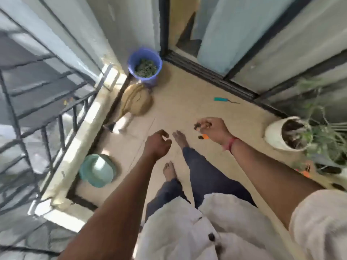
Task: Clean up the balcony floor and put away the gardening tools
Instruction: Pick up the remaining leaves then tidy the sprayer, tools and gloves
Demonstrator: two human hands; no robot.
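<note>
I stand barefoot on the beige balcony floor (197,94). My right hand (214,129) is raised over the floor and closed around a small dark tool with an orange handle (205,136); motion blur hides its exact shape. Just left of it, my left hand (158,143) hangs with loosely curled fingers and holds nothing. A teal-handled hand tool (222,99) lies on the floor near the sliding door track. Against the far wall stands a blue bucket (131,61) filled with green plant trimmings. A straw broom (137,100) lies in front of the bucket.
A green basin (97,170) sits by the low parapet and railing (62,128) on the left. A white pot with a plant (276,134) stands on the right, with orange and dark items (306,173) on the floor beside it. The sliding door (187,34) is ahead.
</note>
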